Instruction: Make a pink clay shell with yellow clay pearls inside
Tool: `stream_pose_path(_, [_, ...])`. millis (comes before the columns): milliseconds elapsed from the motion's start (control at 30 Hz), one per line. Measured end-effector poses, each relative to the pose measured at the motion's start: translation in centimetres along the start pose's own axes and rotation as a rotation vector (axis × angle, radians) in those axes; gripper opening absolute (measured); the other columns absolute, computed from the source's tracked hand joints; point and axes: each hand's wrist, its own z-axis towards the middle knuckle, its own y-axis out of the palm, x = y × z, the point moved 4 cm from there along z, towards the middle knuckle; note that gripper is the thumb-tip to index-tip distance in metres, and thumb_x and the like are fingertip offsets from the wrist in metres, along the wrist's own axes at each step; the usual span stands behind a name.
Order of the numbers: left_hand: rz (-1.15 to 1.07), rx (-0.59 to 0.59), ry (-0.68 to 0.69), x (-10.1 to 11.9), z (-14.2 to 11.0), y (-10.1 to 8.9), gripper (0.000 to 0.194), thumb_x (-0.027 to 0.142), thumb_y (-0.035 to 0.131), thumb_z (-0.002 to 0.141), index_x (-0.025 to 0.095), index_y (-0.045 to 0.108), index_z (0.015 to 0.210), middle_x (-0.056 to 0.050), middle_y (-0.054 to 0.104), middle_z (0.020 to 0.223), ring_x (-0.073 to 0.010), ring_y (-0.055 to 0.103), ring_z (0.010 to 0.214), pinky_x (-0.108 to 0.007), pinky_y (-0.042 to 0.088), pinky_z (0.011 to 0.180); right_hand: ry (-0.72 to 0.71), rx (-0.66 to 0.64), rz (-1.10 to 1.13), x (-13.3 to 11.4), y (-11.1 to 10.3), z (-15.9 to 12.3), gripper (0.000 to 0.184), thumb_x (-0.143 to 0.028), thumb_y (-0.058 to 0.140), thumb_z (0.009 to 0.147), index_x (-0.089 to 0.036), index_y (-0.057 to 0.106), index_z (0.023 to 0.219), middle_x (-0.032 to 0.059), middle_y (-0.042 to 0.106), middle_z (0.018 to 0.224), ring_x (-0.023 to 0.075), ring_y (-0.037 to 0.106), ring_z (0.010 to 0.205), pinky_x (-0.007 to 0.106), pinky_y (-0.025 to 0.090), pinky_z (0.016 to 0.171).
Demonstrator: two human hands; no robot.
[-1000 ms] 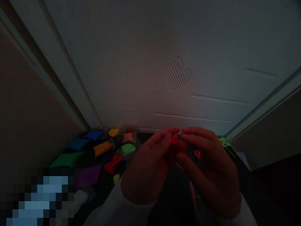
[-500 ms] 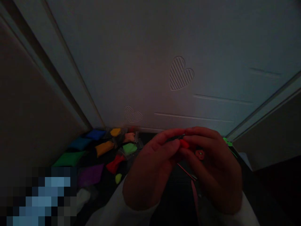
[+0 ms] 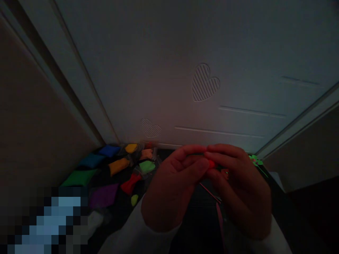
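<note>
Between the fingertips of both hands is a small bright red lump of soft modelling clay (image 3: 212, 164). My left hand (image 3: 172, 185) presses its thumb and fingers against the lump from the left. My right hand (image 3: 241, 187) pinches it from the right, its fingers curled over the top and partly hiding it. Just behind the right thumb, a small orange-red flower-like piece (image 3: 225, 173) shows partly. Below the hands lie a thin reddish stick (image 3: 209, 191) and a long pink strip-like tool (image 3: 220, 222) on the dark table. The scene is dim.
Bags of coloured clay spread over the left side: a green one (image 3: 79, 177), a purple one (image 3: 103, 195), a red one (image 3: 131, 183) and several more. A yellow-green lump (image 3: 134, 200) lies nearby. At the right back is a green flower (image 3: 255, 160). A white panel (image 3: 159, 70) rises behind.
The fingers have shifted slightly around the red clay, with the left thumb moving a little to the right. The orange-red piece is more covered by the right hand.
</note>
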Motion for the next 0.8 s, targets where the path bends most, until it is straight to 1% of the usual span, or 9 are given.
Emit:
stream_pose_path(67, [-0.006,0.007,0.006,0.1,0.0,0.0,0.019,0.013,0.068,0.068,0.017,0.062,0.086,-0.001,0.066,0.079,-0.0092,0.061,0.072,-0.02,0.048,0.069,0.007,0.014,-0.006,0.0,-0.2,-0.1,0.031,-0.012,0.058,0.078,-0.023,0.057,0.106,0.0004,0.055,0.111,0.0095,0.053,0.102,0.02,0.044,0.086])
stream_pose_path(133, [-0.097,0.028,-0.001,0.3,0.0,0.1,0.016,0.021,0.064,0.073,0.017,0.063,0.089,-0.003,0.066,0.083,-0.0109,0.061,0.076,-0.021,0.048,0.07,-0.009,0.02,-0.04,-0.2,-0.1,0.0,0.03,-0.011,0.058,0.077,-0.022,0.058,0.105,0.0012,0.054,0.112,0.0104,0.052,0.103,0.022,0.043,0.087])
stream_pose_path(233, [-0.273,0.071,-0.086,0.5,0.0,0.1,0.032,0.04,0.047,0.083,0.015,0.06,0.098,-0.006,0.065,0.094,-0.0127,0.061,0.083,-0.022,0.048,0.072,-0.087,-0.01,-0.16,-0.7,0.7,0.2,0.026,-0.014,0.06,0.075,-0.021,0.061,0.1,0.003,0.055,0.114,0.0156,0.047,0.111,0.031,0.038,0.095])
stream_pose_path(300, [-0.338,0.101,-0.144,0.7,0.0,0.0,0.043,0.047,0.039,0.085,0.015,0.056,0.108,-0.007,0.062,0.104,-0.014,0.061,0.09,-0.024,0.047,0.077,-0.148,-0.088,-0.232,-1.0,1.7,0.2,0.026,-0.017,0.059,0.076,-0.022,0.062,0.101,0.0029,0.057,0.116,0.0181,0.043,0.116,0.036,0.033,0.1])
stream_pose_path(400, [-0.374,0.214,-0.168,1.1,0.1,-0.8,0.05,0.049,0.031,0.087,0.015,0.05,0.118,-0.008,0.06,0.113,-0.0174,0.058,0.101,-0.029,0.044,0.088,-0.172,-0.295,-0.287,-1.1,3.2,0.1,0.029,-0.023,0.05,0.084,-0.025,0.057,0.112,-0.0013,0.057,0.122,0.0177,0.04,0.121,0.043,0.019,0.108])
stream_pose_path(500, [-0.354,0.277,-0.11,1.7,0.4,-1.5,0.05,0.047,0.026,0.089,0.016,0.051,0.118,-0.008,0.058,0.117,-0.0199,0.053,0.111,-0.032,0.039,0.095,-0.132,-0.458,-0.322,-1.0,3.8,-0.2,0.033,-0.031,0.042,0.088,-0.032,0.05,0.12,-0.0066,0.043,0.137,0.0191,0.025,0.132,0.048,0.006,0.109])
stream_pose_path(567, [-0.35,0.26,-0.046,2.2,0.5,-1.7,0.051,0.048,0.023,0.089,0.017,0.05,0.118,-0.009,0.057,0.12,-0.0209,0.05,0.116,-0.035,0.035,0.099,-0.132,-0.511,-0.323,-1.1,3.9,-0.3,0.036,-0.037,0.04,0.088,-0.037,0.045,0.123,-0.0069,0.031,0.144,0.0202,0.015,0.136,0.05,0.007,0.108])
stream_pose_path(700, [-0.348,0.269,-0.031,2.6,0.2,-1.7,0.056,0.053,0.021,0.087,0.02,0.048,0.123,-0.008,0.056,0.122,-0.0222,0.046,0.12,-0.038,0.029,0.103,-0.113,-0.558,-0.346,-0.8,4.1,-0.5,0.052,-0.049,0.041,0.084,-0.035,0.031,0.133,0.0016,0.02,0.148,0.0233,0.009,0.137,0.053,0.008,0.106])
stream_pose_path(800, [-0.347,0.258,0.006,2.9,0.1,-1.8,0.057,0.056,0.021,0.086,0.022,0.049,0.121,-0.006,0.058,0.12,-0.0212,0.047,0.119,-0.036,0.027,0.104,-0.107,-0.544,-0.351,-0.6,4.0,-0.5,0.051,-0.049,0.04,0.085,-0.034,0.031,0.133,0.0016,0.016,0.149,0.0231,0.009,0.137,0.052,0.007,0.107])
